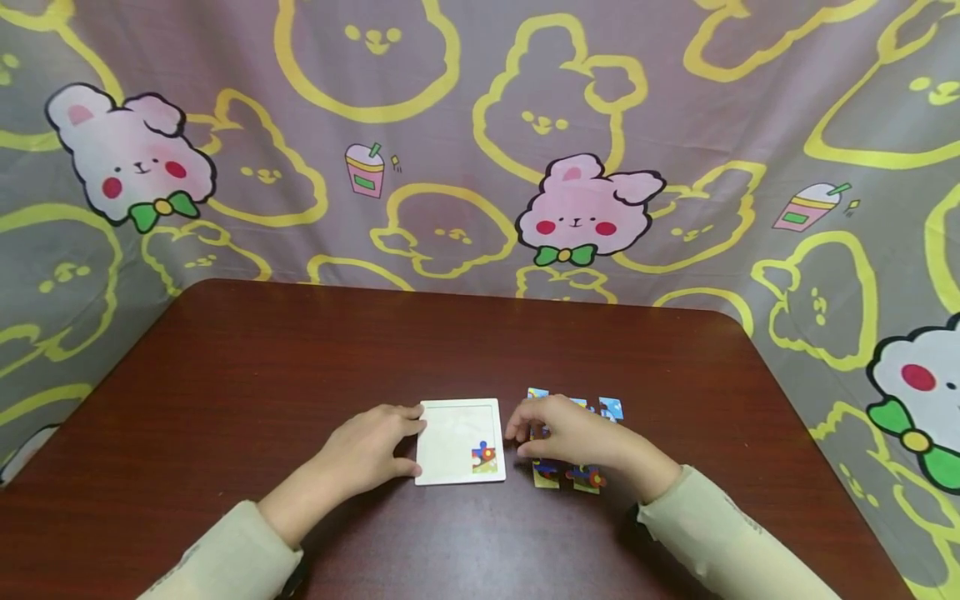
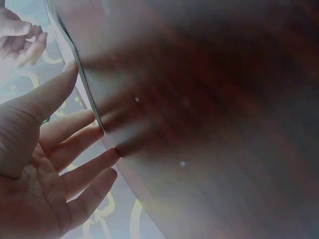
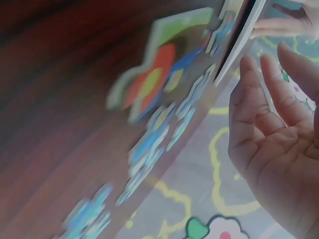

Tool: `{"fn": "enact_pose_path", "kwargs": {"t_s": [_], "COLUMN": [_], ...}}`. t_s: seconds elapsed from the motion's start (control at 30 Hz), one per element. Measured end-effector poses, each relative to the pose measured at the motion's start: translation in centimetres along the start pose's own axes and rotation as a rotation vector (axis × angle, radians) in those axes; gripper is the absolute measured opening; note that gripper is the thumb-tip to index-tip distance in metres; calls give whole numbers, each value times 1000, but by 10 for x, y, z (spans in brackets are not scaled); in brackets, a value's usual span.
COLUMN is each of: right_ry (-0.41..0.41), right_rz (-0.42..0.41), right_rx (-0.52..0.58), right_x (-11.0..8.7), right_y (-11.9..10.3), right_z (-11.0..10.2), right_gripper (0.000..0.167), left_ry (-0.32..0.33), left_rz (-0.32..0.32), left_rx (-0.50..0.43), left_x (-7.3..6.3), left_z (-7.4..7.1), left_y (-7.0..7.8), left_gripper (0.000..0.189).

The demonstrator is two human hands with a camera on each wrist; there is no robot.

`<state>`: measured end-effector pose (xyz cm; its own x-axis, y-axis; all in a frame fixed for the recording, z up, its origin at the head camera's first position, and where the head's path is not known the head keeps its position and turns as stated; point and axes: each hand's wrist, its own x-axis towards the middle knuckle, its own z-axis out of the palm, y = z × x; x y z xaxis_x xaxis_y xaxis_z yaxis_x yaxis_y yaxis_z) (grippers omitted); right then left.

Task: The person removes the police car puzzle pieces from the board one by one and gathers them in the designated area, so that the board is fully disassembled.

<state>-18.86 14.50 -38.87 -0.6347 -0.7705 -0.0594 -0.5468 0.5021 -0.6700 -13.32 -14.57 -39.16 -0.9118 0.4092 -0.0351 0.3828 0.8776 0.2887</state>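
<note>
A white square puzzle tray [image 1: 446, 429] lies on the table with one colourful jigsaw piece [image 1: 484, 461] in its lower right corner. My left hand [image 1: 370, 450] rests at the tray's left edge, thumb and fingertips against the rim. In the left wrist view its fingers are extended along the tray edge [image 2: 88, 94]. To the right, my right hand [image 1: 573, 429] hovers over loose jigsaw pieces [image 1: 587, 478], partly hiding them. Its fingers bend loosely, with nothing between them in the right wrist view, where a red, blue and green piece [image 3: 167, 69] lies nearby.
Both hands work on a dark reddish-brown table [image 1: 360, 350]. A patterned curtain [image 1: 442, 142] with rabbit and bear drawings hangs behind and along the sides. A blue corner piece [image 1: 612, 408] lies at the far right of the loose pieces.
</note>
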Motion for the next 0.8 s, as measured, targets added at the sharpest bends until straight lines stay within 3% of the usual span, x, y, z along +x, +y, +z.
{"fn": "enact_pose_path", "kwargs": {"t_s": [0.33,0.63,0.8], "right_ry": [-71,-149,-154], "right_rz": [-5,-27,-9], "right_rx": [-9,-64,-96], "right_x": [27,36,36], "right_y": [-10,-15,-18], "right_z": [14,21,22], "right_gripper": [14,20,21], "left_ry": [-9,-3,-7], "left_rz": [-10,-25,-35], "left_rx": [-10,-25,-14], "left_x": [0,1,1], "left_z": [0,1,0], "left_y": [1,2,3], "left_gripper": [55,56,57]}}
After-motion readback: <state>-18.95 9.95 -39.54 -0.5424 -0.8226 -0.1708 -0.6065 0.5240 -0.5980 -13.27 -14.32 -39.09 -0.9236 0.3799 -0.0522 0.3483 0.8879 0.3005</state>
